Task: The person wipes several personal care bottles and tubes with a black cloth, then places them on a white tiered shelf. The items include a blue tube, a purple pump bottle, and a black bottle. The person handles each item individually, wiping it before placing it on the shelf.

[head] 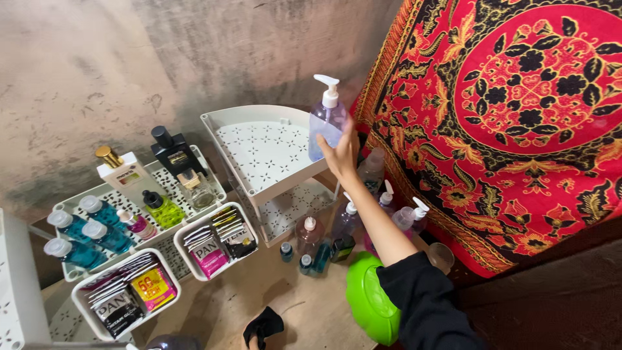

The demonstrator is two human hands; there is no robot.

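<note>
White plastic baskets at your far left hold the stock: the back tray (pixel 65 209) carries blue capped bottles (pixel 76 233), a green flask (pixel 162 209) and boxed perfumes, and the two front baskets (pixel 84 299) are packed with upright sachets (pixel 208 249). A black cloth (pixel 262 326) lies on the floor, where your left hand is out of view. Moving right, the two-tier corner shelf (pixel 259 152) stands bare on top. Your right hand (pixel 341 154) wraps the clear pump bottle (pixel 326 120) low on its body, holding it just above the shelf's right edge. It looks partly filled, smooth and probably slippery, so the body is the safer hold, not the pump. More pump bottles (pixel 402 217) stand below, beside the red patterned cloth (pixel 518 116).
</note>
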